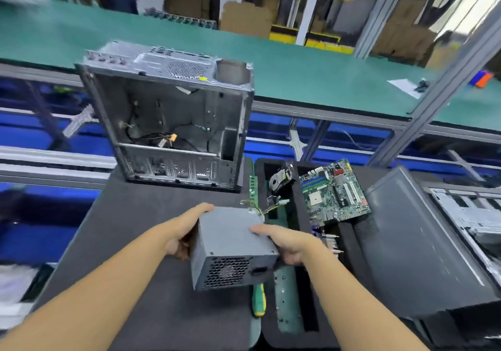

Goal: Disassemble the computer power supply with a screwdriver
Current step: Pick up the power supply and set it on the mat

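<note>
A grey metal power supply (pixel 231 245) with a round fan grille facing me is held just above the dark mat (pixel 141 242), between both hands. My left hand (pixel 184 228) grips its left side, fingers wrapped over the far top edge. My right hand (pixel 290 245) grips its right side, fingers lying across the top. Thin wires (pixel 252 206) trail from the far end of the unit. A screwdriver with a green and yellow handle (pixel 258 299) lies on the mat below the power supply, partly hidden by it.
An emptied computer case (pixel 173 117) stands open at the back of the mat. To the right, a black foam tray (pixel 301 242) holds a motherboard (pixel 334 190), a cooler fan (pixel 280 181) and a green plate. A dark side panel (pixel 414 242) lies further right.
</note>
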{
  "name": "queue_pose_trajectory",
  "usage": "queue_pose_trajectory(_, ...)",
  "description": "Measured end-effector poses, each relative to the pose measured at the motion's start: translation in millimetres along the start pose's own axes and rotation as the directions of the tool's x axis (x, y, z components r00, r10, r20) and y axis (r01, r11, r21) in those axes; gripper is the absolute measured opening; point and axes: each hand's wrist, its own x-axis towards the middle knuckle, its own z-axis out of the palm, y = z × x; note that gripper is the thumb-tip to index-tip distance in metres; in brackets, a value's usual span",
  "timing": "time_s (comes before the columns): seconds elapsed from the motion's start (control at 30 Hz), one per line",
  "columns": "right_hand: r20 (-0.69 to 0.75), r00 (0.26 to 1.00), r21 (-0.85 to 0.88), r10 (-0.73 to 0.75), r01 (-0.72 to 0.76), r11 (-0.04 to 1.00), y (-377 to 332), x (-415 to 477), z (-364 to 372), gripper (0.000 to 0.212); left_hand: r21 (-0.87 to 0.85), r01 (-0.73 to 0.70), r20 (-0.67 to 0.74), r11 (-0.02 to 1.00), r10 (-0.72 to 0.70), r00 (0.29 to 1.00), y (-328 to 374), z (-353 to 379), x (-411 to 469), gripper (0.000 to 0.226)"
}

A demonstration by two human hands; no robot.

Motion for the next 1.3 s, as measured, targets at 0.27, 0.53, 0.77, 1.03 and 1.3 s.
queue_pose_trajectory(0.27, 0.04, 0.999, -0.112, 0.028, -0.023, 0.993, -42, 43, 103, 0.042, -0.257, 0.131, 0.101, 0.957, -0.108, 0.989, -23, -109, 18, 0.066)
queue_pose_trajectory(0.53, 0.006, 0.997, 0.079, 0.082, -0.082, 0.993, -33, 86, 145, 0.047, -0.15, 0.004, -0.003, 0.989, -0.004, 1.0, -40, -155, 34, 0.068)
queue_pose_trajectory(0.77, -0.04, 0.999, 0.22, -0.014, 0.023, 0.975, -26, 94, 137, 0.032, -0.075, -0.141, -0.058, 0.987, 0.137, 0.989, -21, -161, 21, 0.085)
queue_pose_trajectory(1.03, -0.234, 0.964, 0.277, -0.123, 0.187, 0.943, -2, 101, 130, 0.031, 0.137, -0.271, -0.012, 0.953, 0.275, 0.961, -19, -157, 5, 0.045)
queue_pose_trajectory(1.3, -0.517, 0.852, 0.593, 0.088, 0.281, 0.755, -10, 109, 136, 0.019, 0.093, -0.312, -0.008, 0.946, 0.314, 0.949, -18, -142, -2, 0.04)
